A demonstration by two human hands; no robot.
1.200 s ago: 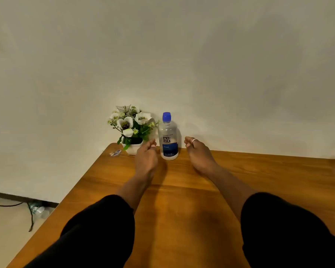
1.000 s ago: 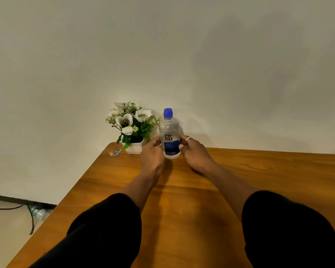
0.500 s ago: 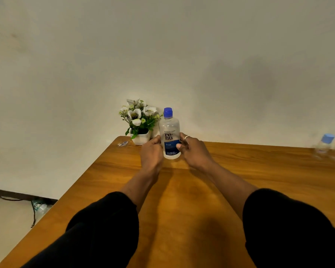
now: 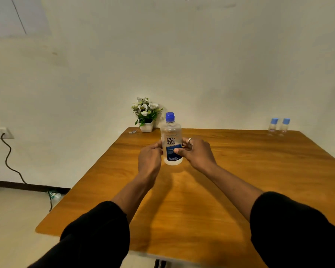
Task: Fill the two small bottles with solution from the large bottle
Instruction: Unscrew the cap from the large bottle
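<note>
The right thumb [image 4: 177,150] lies across the blue part of the label and the right fingers curl round the far side, one of them wearing a silver ring [image 4: 190,139]. The left fingertips [image 4: 159,145] press the opposite flank. So both the left hand [image 4: 150,157] and the right hand [image 4: 198,153] are closed on the large clear plastic bottle [image 4: 171,138], gripping it at mid-body from either side. A two-sided hold of this kind suits a tall, liquid-filled container: it keeps the bottle upright and stops it from swinging while it is carried or set down.

The round blue cap [image 4: 170,117] is on, so nothing can spill and pouring has not begun. Whether the base rests on the brown wooden table [image 4: 201,209] or hangs just above it is hard to judge from this angle.

The two small clear bottles with pale blue caps [image 4: 278,125] stand side by side at the far right edge of the table, well apart from the hands and both capped. They will probably need to be brought nearer before filling.

A white pot of artificial white flowers [image 4: 146,117] sits at the far edge, behind and to the left of the large bottle.
</note>
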